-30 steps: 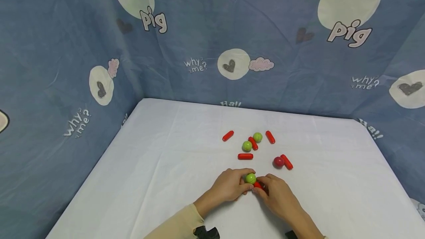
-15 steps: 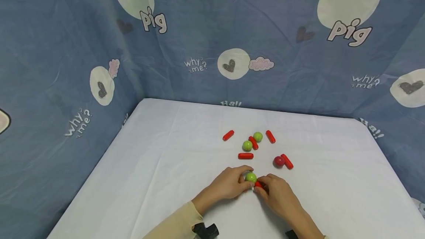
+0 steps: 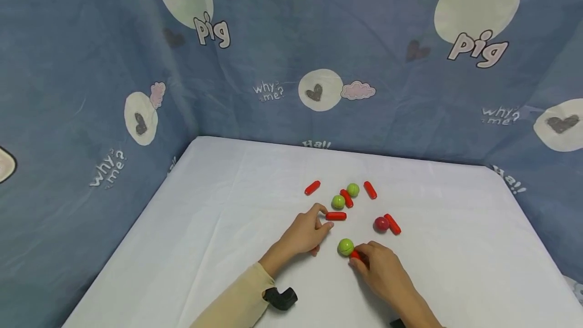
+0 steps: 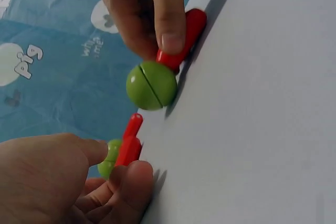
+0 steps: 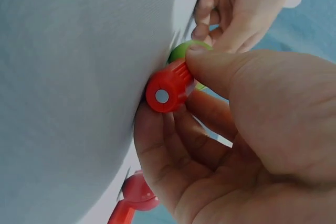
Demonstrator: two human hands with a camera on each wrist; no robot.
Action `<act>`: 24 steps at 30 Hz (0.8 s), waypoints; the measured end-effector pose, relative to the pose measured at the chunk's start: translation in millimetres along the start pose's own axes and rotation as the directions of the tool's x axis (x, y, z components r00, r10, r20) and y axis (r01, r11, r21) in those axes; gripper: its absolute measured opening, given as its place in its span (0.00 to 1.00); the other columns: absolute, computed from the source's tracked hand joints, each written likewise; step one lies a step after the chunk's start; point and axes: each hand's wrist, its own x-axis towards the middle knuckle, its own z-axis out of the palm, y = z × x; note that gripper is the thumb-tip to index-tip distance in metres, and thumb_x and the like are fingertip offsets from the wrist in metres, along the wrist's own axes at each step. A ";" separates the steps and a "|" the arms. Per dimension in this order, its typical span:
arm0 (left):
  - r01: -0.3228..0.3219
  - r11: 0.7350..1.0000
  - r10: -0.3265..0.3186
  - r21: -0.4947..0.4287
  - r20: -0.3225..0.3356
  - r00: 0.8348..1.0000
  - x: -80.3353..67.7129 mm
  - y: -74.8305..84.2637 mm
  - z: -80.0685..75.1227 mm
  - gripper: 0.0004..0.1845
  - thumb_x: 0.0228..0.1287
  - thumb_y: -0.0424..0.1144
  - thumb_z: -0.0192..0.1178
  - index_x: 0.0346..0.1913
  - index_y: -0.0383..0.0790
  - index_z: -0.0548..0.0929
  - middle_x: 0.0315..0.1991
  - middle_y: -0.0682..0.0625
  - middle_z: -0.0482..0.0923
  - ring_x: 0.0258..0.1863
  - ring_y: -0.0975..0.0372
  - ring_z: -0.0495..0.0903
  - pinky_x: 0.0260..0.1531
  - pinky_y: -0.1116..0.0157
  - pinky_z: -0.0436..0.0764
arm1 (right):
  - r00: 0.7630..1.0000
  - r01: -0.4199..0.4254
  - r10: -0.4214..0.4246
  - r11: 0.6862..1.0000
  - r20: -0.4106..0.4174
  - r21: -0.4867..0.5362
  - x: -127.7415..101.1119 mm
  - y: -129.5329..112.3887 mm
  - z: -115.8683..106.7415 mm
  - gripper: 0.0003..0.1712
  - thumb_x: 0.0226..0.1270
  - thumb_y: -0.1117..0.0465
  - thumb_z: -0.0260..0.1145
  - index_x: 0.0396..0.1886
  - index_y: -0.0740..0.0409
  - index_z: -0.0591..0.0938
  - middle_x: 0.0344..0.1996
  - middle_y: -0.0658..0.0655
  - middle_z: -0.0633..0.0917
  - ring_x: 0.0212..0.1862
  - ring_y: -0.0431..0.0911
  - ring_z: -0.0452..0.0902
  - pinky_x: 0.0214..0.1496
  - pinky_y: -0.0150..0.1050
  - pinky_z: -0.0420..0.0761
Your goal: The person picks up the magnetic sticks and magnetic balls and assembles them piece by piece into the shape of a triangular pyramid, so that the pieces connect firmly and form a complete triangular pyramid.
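My right hand (image 3: 382, 270) pinches a short red rod (image 5: 170, 87) between thumb and fingers, low over the white cloth. A silver disc shows in the rod's near end in the right wrist view. The rod's far end meets a grooved green ball (image 4: 151, 85), which no hand holds. Farther up the table, my left hand (image 3: 302, 232) reaches to another red rod (image 3: 336, 216), its index finger at the rod's left end and the thumb just below. In the left wrist view that rod (image 4: 128, 151) appears between thumb and index finger, which do not look closed on it.
Behind the left hand lie two green balls (image 3: 338, 202) with a red rod (image 3: 346, 198) between them. Single red rods (image 3: 312, 188) (image 3: 370, 190) lie on either side. To the right, a dark red ball (image 3: 381, 224) touches a red rod (image 3: 392, 224). A printed blue curtain (image 3: 273, 39) borders the table.
My left hand has let go of the green ball and moved up and left to the red rod beyond it. The right hand stays in place with its rod.
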 end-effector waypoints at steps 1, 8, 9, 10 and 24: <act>0.001 1.000 -0.001 -0.012 -0.006 1.000 2.1 -0.9 -0.7 0.21 0.75 0.45 0.59 0.64 0.42 0.70 0.19 0.53 0.77 0.08 0.65 0.76 0.11 0.71 0.71 | 1.000 -0.003 0.003 1.000 0.001 0.000 -0.2 0.5 0.3 0.14 0.59 0.56 0.78 0.43 0.55 0.89 0.28 0.46 0.82 0.30 0.38 0.70 0.36 0.34 0.76; 0.019 0.997 -0.018 -0.069 0.008 1.000 15.2 -3.4 -4.4 0.21 0.76 0.44 0.59 0.64 0.40 0.69 0.22 0.51 0.78 0.08 0.64 0.78 0.12 0.66 0.79 | 1.000 0.005 -0.005 1.000 -0.019 -0.002 -2.1 3.8 0.0 0.13 0.59 0.56 0.78 0.42 0.55 0.89 0.27 0.46 0.81 0.30 0.37 0.70 0.37 0.35 0.79; 0.025 0.996 -0.024 -0.083 0.017 1.000 16.5 -3.6 -4.9 0.21 0.76 0.44 0.59 0.64 0.40 0.69 0.22 0.51 0.79 0.08 0.64 0.78 0.12 0.66 0.79 | 1.000 0.005 -0.005 1.000 -0.022 0.000 -2.4 4.2 -0.1 0.13 0.59 0.56 0.78 0.42 0.55 0.89 0.27 0.46 0.81 0.30 0.37 0.70 0.37 0.35 0.79; 0.033 0.995 -0.031 -0.097 0.025 0.999 17.4 -4.0 -5.7 0.21 0.76 0.44 0.59 0.64 0.40 0.70 0.22 0.51 0.79 0.08 0.64 0.78 0.12 0.65 0.80 | 1.000 0.007 -0.006 1.000 -0.024 0.001 -2.6 4.3 -0.2 0.13 0.59 0.56 0.78 0.41 0.55 0.89 0.27 0.46 0.81 0.30 0.37 0.70 0.37 0.35 0.79; 0.138 0.963 -0.117 -0.231 0.105 0.988 28.2 -8.2 -6.6 0.17 0.77 0.45 0.57 0.61 0.41 0.72 0.26 0.49 0.84 0.13 0.61 0.82 0.19 0.64 0.84 | 1.000 0.005 -0.005 1.000 -0.027 0.008 -3.2 6.0 -0.8 0.12 0.59 0.56 0.78 0.41 0.55 0.89 0.27 0.46 0.81 0.30 0.37 0.71 0.38 0.36 0.80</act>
